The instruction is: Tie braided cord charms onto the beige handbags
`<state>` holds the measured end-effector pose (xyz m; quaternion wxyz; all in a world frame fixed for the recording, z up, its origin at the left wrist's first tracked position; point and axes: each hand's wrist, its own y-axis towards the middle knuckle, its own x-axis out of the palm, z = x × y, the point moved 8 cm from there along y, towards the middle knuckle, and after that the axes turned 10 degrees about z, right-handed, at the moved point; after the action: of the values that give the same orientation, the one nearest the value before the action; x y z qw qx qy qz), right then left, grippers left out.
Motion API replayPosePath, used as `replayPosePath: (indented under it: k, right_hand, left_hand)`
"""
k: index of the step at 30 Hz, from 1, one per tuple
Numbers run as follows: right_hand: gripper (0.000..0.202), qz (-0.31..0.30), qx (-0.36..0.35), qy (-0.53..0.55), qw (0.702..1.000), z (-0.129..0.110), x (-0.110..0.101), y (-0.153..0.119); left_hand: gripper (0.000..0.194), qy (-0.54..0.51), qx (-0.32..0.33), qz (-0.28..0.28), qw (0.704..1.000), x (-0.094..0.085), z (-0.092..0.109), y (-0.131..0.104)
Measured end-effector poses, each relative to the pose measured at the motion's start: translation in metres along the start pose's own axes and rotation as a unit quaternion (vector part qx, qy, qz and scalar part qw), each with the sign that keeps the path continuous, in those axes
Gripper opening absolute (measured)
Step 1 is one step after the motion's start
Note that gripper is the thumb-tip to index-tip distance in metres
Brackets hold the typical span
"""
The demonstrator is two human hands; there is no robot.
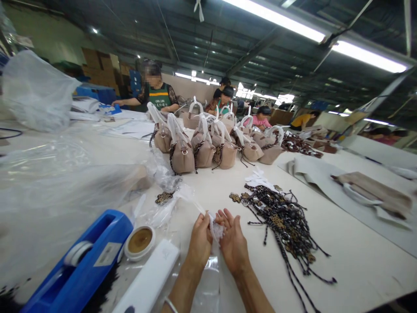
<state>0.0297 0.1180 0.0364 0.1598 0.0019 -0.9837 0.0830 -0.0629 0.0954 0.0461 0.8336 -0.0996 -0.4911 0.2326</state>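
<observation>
My left hand [201, 237] pinches a thin, clear plastic piece [215, 228] over the near middle of the table. My right hand [232, 241] is beside it, palm up with fingers spread and slightly curled, close against the plastic's right side. Crumpled clear plastic [167, 211] lies just beyond my left hand, with a patterned flower-shaped charm [164, 198] by it. On the right lies a heap of black braided cords [283, 217] with similar charms and metal rings. Several beige handbags [204, 153] with white-wrapped handles stand farther back.
A blue tape dispenser [87, 256], a round tub of brown material [140, 241] and a long white object [150, 278] occupy the near left. Clear plastic sheeting [65, 204] covers the left side. Folded beige material [374, 191] lies right. People work beyond the bags.
</observation>
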Motion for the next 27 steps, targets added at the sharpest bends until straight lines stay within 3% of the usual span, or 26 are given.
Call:
replayPosePath:
  k: [5, 8, 16, 23, 27]
  right_hand:
    - [0.07, 0.074, -0.02, 0.001, 0.997, -0.013, -0.015, 0.011]
    - [0.065, 0.131, -0.045, 0.04, 0.99, -0.026, -0.009, 0.007]
    - [0.055, 0.129, -0.074, 0.061, 0.987, -0.03, 0.023, -0.008]
    - [0.045, 0.153, -0.092, 0.023, 0.984, -0.052, -0.022, -0.015]
    - [0.044, 0.119, -0.102, -0.055, 0.986, -0.069, -0.043, -0.034]
  left_hand:
    - [0.023, -0.155, -0.157, 0.094, 0.971, -0.007, -0.008, -0.002]
    - [0.026, -0.174, -0.186, 0.115, 0.96, -0.009, -0.01, -0.004]
    - [0.023, -0.154, -0.195, 0.013, 0.968, 0.013, -0.011, -0.015]
    - [0.023, -0.167, -0.146, 0.079, 0.972, -0.001, -0.003, -0.006]
    - [0.019, -0.128, -0.077, 0.047, 0.988, 0.004, 0.003, -0.007]
